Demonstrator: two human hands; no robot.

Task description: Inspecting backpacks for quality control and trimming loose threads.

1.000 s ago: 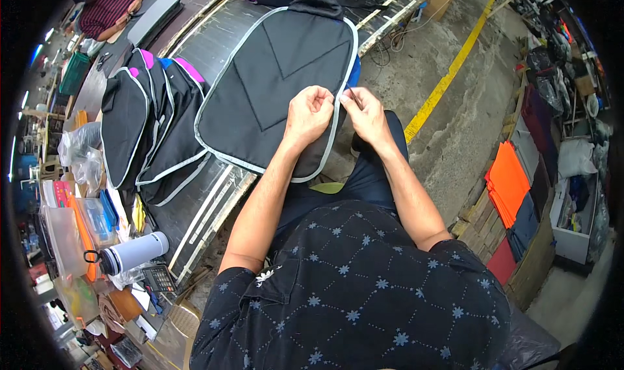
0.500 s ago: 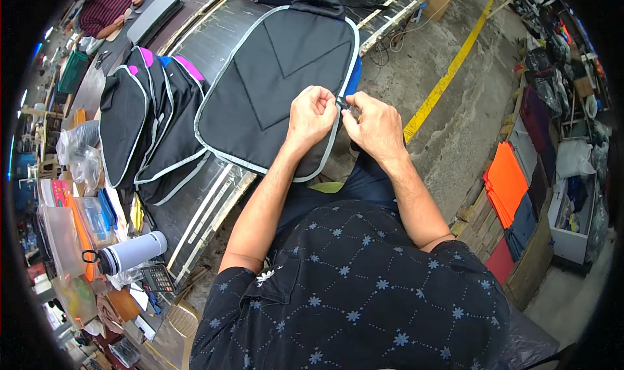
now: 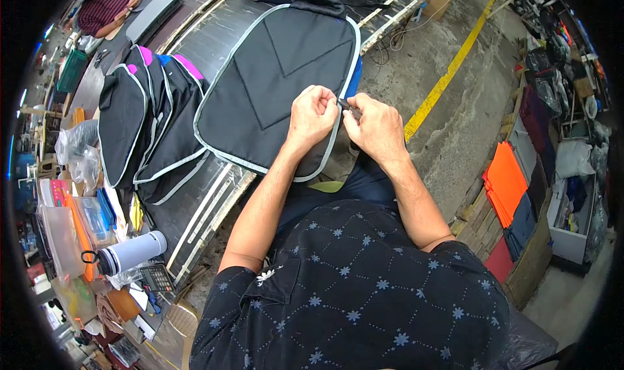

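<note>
A black fabric panel point(image 3: 273, 77) with grey binding and stitched V-shaped lines lies over the table edge, its lower right part hanging toward my lap. At its right edge my left hand point(image 3: 313, 116) is closed in a pinch on the grey-bound edge; any thread between the fingertips is too small to see. Just right of it, my right hand point(image 3: 377, 126) is closed around a small dark snips-like tool point(image 3: 351, 110). The tool's tip points at the panel's edge beside my left fingertips. Blue fabric point(image 3: 355, 77) shows beneath the panel.
Several black bound pieces point(image 3: 153, 123) with pink patches lie stacked left of the panel. A grey bottle point(image 3: 140, 250) and a calculator point(image 3: 157, 277) lie at lower left. Another person point(image 3: 107, 9) works at far left. Orange sheets point(image 3: 506, 185) lie at right, beyond the yellow floor line point(image 3: 448, 77).
The tool in my right hand has turned slightly, and more of its dark body shows. My left hand keeps its pinch; the panel has barely moved.
</note>
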